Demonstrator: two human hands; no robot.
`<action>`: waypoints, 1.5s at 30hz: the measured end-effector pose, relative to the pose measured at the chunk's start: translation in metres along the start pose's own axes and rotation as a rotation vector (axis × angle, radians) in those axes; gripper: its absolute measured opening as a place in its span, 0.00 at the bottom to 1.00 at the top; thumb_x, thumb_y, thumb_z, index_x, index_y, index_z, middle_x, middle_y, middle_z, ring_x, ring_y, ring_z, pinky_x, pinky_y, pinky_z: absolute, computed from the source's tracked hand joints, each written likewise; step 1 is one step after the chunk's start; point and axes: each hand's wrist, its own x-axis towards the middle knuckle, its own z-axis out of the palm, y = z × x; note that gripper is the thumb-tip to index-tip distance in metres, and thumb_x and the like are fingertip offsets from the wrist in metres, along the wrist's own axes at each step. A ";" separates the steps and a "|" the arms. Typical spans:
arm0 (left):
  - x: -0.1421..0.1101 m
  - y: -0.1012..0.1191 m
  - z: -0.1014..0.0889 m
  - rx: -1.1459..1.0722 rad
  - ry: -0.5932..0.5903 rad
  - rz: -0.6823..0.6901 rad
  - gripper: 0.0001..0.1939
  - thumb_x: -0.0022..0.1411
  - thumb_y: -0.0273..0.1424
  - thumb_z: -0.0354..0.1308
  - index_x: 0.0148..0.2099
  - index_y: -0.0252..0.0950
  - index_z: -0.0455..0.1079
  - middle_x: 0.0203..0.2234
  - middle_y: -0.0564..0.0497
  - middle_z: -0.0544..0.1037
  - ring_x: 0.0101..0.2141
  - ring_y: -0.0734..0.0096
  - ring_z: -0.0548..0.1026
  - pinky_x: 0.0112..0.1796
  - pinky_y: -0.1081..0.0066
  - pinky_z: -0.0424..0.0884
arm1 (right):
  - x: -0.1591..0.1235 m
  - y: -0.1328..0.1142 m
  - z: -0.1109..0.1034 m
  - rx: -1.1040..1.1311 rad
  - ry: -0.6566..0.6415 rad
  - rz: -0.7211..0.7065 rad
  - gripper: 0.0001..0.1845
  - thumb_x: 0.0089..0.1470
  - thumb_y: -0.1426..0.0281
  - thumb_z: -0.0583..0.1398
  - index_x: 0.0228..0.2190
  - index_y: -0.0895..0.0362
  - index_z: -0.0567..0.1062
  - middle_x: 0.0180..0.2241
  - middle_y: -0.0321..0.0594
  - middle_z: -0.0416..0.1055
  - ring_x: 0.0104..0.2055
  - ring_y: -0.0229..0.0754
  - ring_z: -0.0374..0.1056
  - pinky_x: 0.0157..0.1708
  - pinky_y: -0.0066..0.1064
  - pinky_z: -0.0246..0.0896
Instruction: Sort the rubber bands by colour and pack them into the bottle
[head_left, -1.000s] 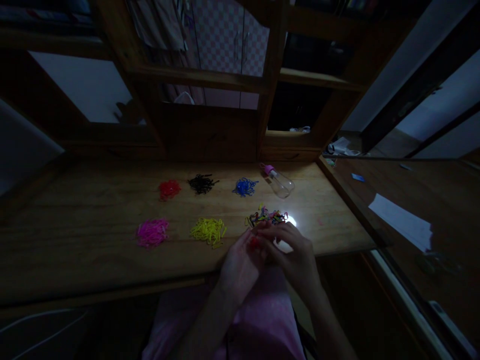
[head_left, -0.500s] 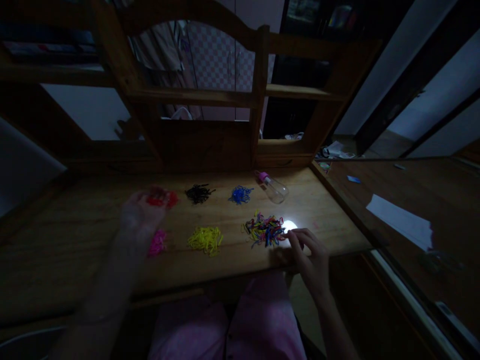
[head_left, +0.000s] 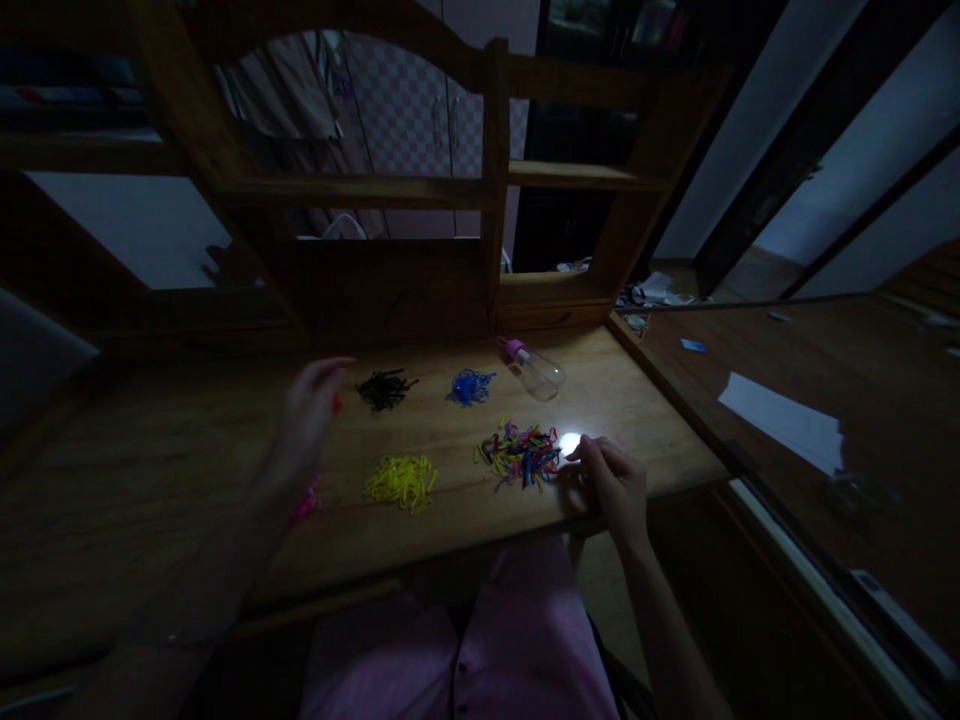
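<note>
My left hand [head_left: 304, 410], somewhat blurred, is over the red rubber bands [head_left: 337, 403] at the left, fingers stretched out and apart; it hides most of that pile. Pink bands [head_left: 306, 503] show below its wrist. My right hand [head_left: 613, 478] is closed in a pinch at the right edge of a mixed, many-coloured heap of small rubber bands [head_left: 521, 455]; what its fingertips hold, if anything, is too small to make out. Between the hands lie separate piles of black bands [head_left: 385, 389], blue bands [head_left: 470, 387] and yellow bands [head_left: 403, 483].
A clear bottle [head_left: 541, 378] with a pink cap lies on its side behind the mixed heap. Wooden shelving [head_left: 375, 190] rises along the back of the wooden table [head_left: 442, 520]. At the right, another brown surface carries white paper [head_left: 784, 420] and a small blue card [head_left: 693, 345].
My left hand has risen slightly and turned, its fingers now stretched out above the red bands. My right hand stays pinched beside the mixed heap. The whole view has shifted a little.
</note>
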 end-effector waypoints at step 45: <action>-0.034 -0.016 0.107 0.570 -0.946 0.359 0.07 0.58 0.31 0.56 0.40 0.38 0.70 0.34 0.51 0.75 0.36 0.66 0.72 0.37 0.68 0.66 | -0.003 0.007 0.000 -0.051 -0.021 -0.037 0.19 0.62 0.62 0.56 0.23 0.56 0.76 0.25 0.37 0.72 0.30 0.40 0.68 0.32 0.32 0.59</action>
